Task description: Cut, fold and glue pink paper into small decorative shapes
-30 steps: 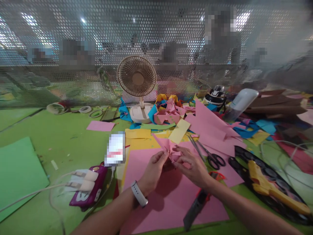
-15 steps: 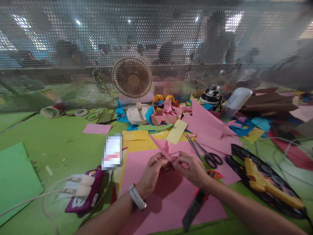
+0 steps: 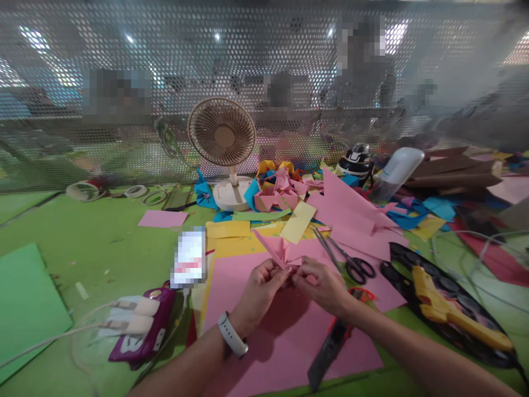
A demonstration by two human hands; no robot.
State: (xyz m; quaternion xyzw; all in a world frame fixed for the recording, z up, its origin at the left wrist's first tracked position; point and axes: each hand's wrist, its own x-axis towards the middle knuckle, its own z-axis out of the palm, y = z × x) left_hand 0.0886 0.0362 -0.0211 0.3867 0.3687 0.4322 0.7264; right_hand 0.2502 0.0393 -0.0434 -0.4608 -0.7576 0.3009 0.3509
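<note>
A folded piece of pink paper point(image 3: 276, 249) is held up between both hands, with one pointed flap sticking up to the left. My left hand point(image 3: 266, 284) pinches its lower edge between thumb and fingers; a white watch band circles that wrist. At the paper's lower right, my right hand point(image 3: 320, 281) is closed with its fingertips on a small fold. Below the hands lies a large pink sheet point(image 3: 264, 353) over yellow paper. A utility knife point(image 3: 330, 353) rests on the sheet beside my right forearm, and black-handled scissors point(image 3: 359, 269) lie just beyond the right hand.
A phone point(image 3: 188, 259) and a purple power strip point(image 3: 144, 328) with cables are on the left. At right, a yellow glue gun point(image 3: 438, 303) sits on a black tray point(image 3: 491, 344). Behind are a fan point(image 3: 223, 138), paper scraps point(image 3: 275, 201) and a perforated metal screen point(image 3: 136, 143).
Both hands stay nearly in place around the folded pink paper. The fingers shift slightly at its lower edge, and the head view moves a little.
</note>
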